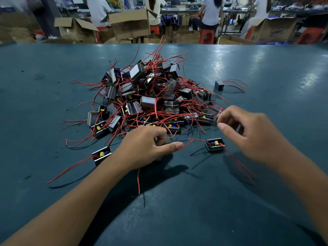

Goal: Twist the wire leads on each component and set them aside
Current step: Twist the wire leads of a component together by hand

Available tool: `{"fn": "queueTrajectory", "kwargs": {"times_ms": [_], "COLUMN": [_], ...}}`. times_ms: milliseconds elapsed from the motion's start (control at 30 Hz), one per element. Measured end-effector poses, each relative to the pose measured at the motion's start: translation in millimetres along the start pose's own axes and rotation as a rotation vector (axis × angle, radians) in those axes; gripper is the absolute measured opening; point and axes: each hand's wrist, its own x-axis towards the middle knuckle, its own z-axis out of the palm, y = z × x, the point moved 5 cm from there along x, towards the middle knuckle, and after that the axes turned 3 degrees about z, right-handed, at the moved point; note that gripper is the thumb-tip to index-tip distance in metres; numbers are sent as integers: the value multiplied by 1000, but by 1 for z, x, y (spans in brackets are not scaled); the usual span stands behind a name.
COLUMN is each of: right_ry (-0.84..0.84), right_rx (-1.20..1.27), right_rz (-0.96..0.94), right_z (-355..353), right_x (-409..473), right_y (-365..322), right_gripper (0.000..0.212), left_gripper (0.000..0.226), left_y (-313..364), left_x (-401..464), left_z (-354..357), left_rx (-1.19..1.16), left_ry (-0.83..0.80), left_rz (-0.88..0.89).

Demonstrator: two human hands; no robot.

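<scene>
A pile of small black box components (152,96) with long red wire leads lies mid-table. My left hand (147,146) rests at the pile's near edge, fingers curled down over a dark component that is mostly hidden beneath it. Red leads stick out past the thumb and under the wrist. My right hand (257,135) hovers blurred at the pile's right edge, its fingers loosely curled and holding nothing. One open-topped component (215,144) with a yellow part lies between the two hands. A similar component (101,154) sits left of my left forearm.
The work surface is a dark teal table (53,82). A single component (219,85) lies apart at the pile's far right. Beyond the far edge are cardboard boxes (130,23), red stools (206,36) and seated people facing away.
</scene>
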Motion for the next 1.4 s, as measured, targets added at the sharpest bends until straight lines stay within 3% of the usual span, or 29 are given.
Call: {"fn": "queueTrajectory", "kwargs": {"times_ms": [67, 133, 200, 233, 300, 433, 567, 767, 967, 1133, 1400], "right_ry": [-34, -49, -118, -176, -274, -250, -260, -348, -371, -357, -472], "right_rx": [-40, 9, 184, 305, 529, 678, 727, 691, 574, 480, 201], "right_rz": [8, 16, 70, 125, 232, 278, 391, 524, 476, 390, 42], "right_z": [-3, 1, 13, 22, 45, 70, 71, 63, 57, 50, 37], "right_x": [2, 1, -3, -5, -12, -17, -18, -19, -16, -16, -18], "right_y": [5, 3, -5, -10, -20, -30, -21, -4, -2, -4, -21], "right_gripper": [13, 12, 7, 17, 30, 14, 12, 10, 6, 10, 6], "left_gripper": [59, 40, 23, 19, 17, 17, 17, 14, 4, 19, 20], "left_y": [1, 3, 7, 8, 10, 13, 9, -16, -27, -23, -15], "left_x": [0, 1, 1, 2, 2, 2, 4, 5, 0, -3, -5], "left_z": [-1, -1, 1, 2, 4, 13, 15, -5, -15, -9, -8], "left_rx": [21, 13, -73, -136, -219, -221, -280, -626, -609, -448, -187], "left_ry": [40, 53, 55, 62, 75, 42, 37, 0, -164, -318, -318], "left_rz": [-4, 19, 78, 95, 104, 108, 62, -82, -48, -43, 8]}}
